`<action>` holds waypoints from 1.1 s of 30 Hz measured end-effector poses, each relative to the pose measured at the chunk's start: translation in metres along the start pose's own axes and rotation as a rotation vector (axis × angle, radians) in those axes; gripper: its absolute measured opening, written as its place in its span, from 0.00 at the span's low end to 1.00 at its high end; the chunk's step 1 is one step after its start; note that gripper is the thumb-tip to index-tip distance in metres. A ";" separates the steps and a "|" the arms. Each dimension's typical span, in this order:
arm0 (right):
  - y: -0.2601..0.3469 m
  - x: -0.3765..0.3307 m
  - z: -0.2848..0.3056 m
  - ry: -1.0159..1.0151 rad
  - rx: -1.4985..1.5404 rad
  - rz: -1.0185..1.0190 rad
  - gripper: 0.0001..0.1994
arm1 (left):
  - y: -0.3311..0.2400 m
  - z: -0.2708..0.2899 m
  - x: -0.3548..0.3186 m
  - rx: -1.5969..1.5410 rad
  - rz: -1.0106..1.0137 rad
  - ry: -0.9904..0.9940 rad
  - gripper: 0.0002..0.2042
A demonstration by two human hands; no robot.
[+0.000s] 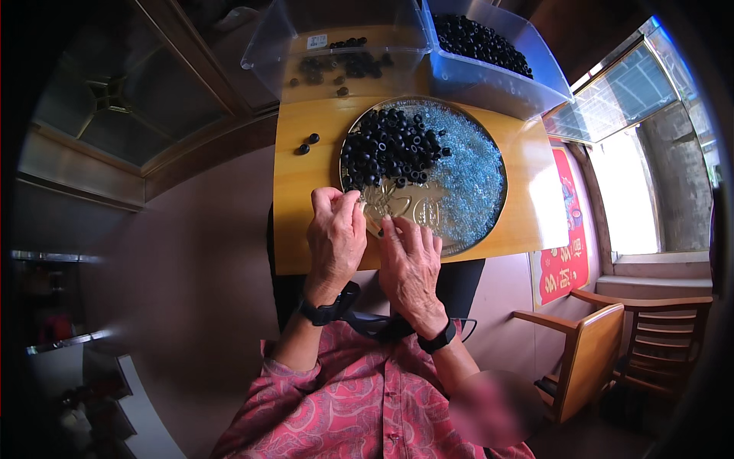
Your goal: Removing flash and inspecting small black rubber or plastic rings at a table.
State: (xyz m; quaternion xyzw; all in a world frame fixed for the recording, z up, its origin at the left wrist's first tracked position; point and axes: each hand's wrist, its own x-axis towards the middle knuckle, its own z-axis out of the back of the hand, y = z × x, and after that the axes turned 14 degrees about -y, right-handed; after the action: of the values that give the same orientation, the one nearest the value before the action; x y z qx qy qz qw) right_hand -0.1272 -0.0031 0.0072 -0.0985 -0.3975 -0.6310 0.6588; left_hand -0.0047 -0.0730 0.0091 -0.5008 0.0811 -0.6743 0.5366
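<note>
A round gold tray [414, 202] lies on the wooden table. Large black beads [390, 145] are heaped on its left side, and tiny clear bluish beads [468, 172] cover its right. Over the tray's near left rim, my left hand [336, 237] has thumb and forefinger pinched together; whatever they hold is too small to make out. Close to its right, my right hand [411, 260] is also closed, fingertips at the near rim. A small dark spot shows by its thumb and forefinger, but I cannot tell what it is.
Two loose black beads [309, 144] sit left of the tray. Behind it stand a clear plastic bin [359, 80] with some black beads and a fuller bin [489, 80] of them. A wooden chair [592, 359] is at the right, below a window [623, 191].
</note>
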 end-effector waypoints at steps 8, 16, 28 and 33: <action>0.001 -0.001 -0.002 0.072 0.047 0.012 0.17 | 0.002 -0.011 0.004 0.134 -0.053 0.135 0.06; -0.011 -0.002 0.003 0.015 0.158 -0.012 0.14 | -0.006 -0.013 -0.001 0.026 -0.009 0.090 0.07; -0.022 -0.005 0.010 -0.004 0.189 -0.028 0.13 | -0.005 0.004 -0.013 -0.765 0.693 0.125 0.05; -0.022 -0.003 0.012 0.012 0.213 -0.052 0.13 | -0.004 0.007 -0.023 -0.768 0.796 0.200 0.07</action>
State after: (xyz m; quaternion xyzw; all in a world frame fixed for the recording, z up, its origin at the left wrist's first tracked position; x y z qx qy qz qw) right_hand -0.1515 0.0029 0.0056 -0.0138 -0.4609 -0.6025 0.6514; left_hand -0.0035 -0.0498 0.0017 -0.5245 0.5540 -0.3861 0.5185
